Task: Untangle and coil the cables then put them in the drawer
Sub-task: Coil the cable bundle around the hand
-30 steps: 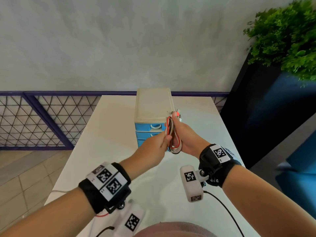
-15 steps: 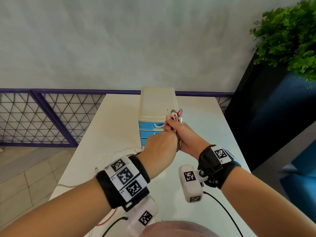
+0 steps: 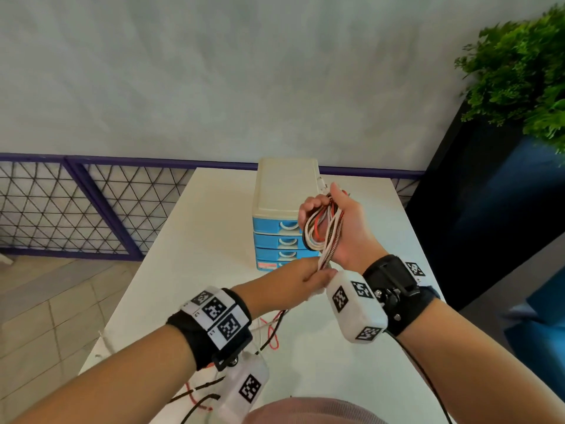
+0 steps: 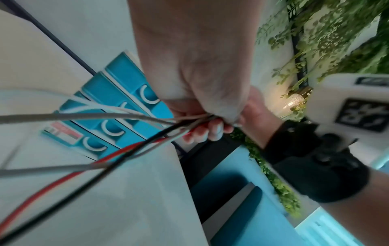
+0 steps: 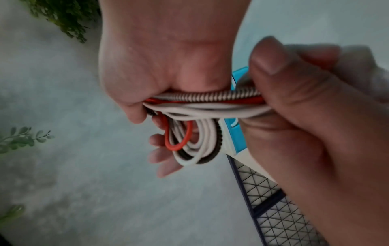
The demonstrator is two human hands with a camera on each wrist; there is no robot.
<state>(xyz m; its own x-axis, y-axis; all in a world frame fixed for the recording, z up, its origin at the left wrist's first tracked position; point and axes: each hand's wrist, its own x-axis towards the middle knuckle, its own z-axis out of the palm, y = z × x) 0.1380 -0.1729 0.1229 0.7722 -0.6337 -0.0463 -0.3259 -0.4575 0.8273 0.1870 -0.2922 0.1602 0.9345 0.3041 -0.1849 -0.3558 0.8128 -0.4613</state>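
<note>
A coil of white, red, black and striped cables (image 3: 320, 229) (image 5: 195, 143) hangs in front of the blue drawer unit (image 3: 286, 215). My right hand (image 3: 336, 228) (image 5: 160, 93) grips the coil, palm toward me, thumb up. My left hand (image 3: 302, 278) (image 4: 210, 106) pinches the strands just below the coil, beside the right wrist. From that pinch loose white, red and black cable tails (image 4: 84, 149) run down to the white table (image 3: 195, 240). All the drawers look closed.
Loose cable ends (image 3: 272, 335) lie on the table near me, partly under my left forearm. A dark cabinet with a green plant (image 3: 519, 71) stands at the right. A purple mesh railing (image 3: 76, 206) runs behind the table's left side.
My right hand has turned palm toward me, showing the coil. The left hand has dropped from the coil's top to below it, drawing the cable tails along.
</note>
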